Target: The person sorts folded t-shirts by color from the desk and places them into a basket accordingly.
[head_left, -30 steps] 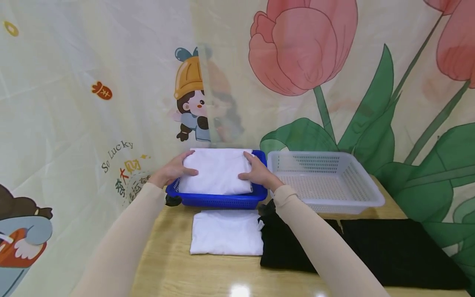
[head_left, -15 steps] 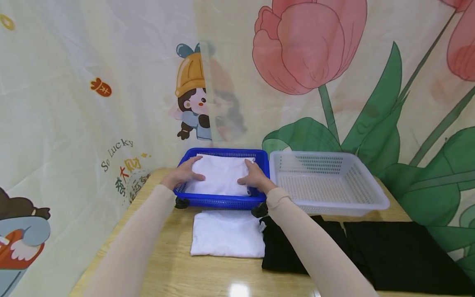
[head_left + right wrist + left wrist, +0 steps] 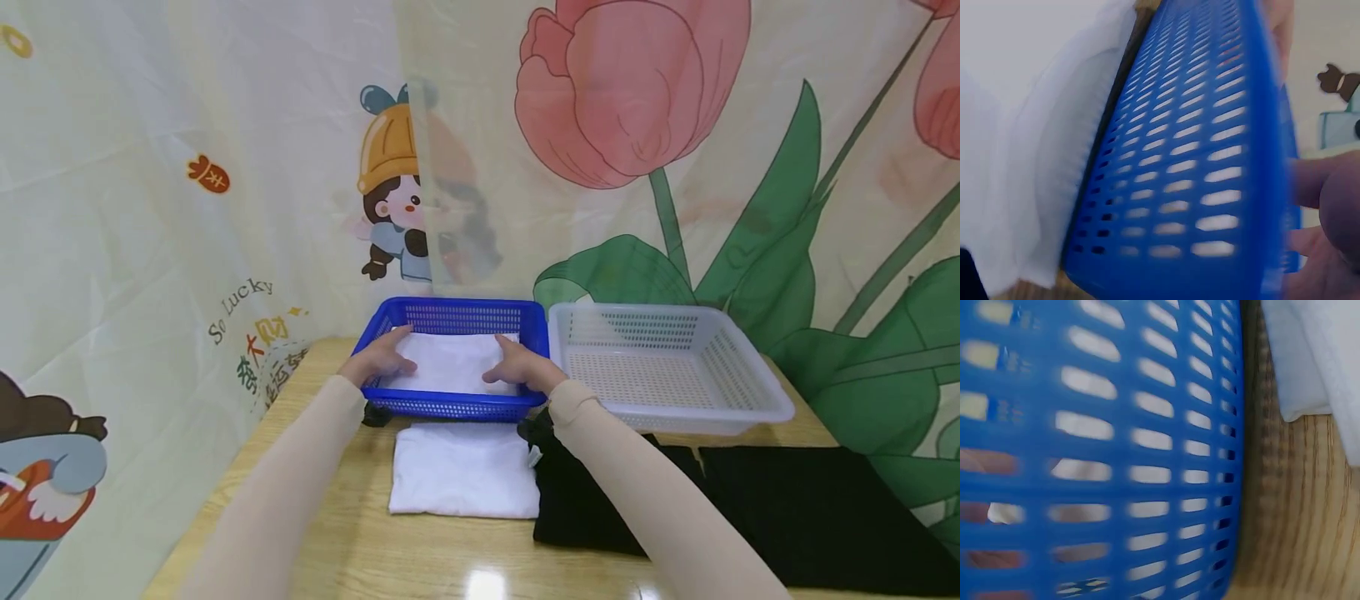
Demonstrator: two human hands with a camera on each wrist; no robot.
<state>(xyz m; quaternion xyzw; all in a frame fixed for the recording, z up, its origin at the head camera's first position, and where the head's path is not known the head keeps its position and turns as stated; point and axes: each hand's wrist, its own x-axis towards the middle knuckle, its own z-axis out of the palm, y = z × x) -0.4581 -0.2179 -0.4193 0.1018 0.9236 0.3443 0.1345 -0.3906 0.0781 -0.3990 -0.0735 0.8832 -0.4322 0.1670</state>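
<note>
A folded white garment [image 3: 450,367] lies flat inside the blue plastic basket [image 3: 457,406]. My left hand [image 3: 378,358] is at its left side, inside the basket, thumb and fingers spread over the cloth. My right hand [image 3: 521,367] is at the right side in the same way, thumb pointing inward. The basket wall hides part of both hands. In the left wrist view, fingers [image 3: 997,559] show through the slots of the basket wall. The right wrist view has the basket's slotted front [image 3: 1166,169] close up, with part of a hand [image 3: 1313,269] beyond the rim.
A second folded white garment [image 3: 465,471] lies on the wooden table [image 3: 360,550] before the basket. Folded black garments [image 3: 817,508] lie to the right, partly under my right forearm. A white slotted basket [image 3: 675,412] stands beside the blue one. A printed curtain [image 3: 262,167] hangs behind.
The folded white garment has come down from above the rim into the blue basket, and both hands have lowered with it. The basket's back wall now shows. My fingers appear more spread.
</note>
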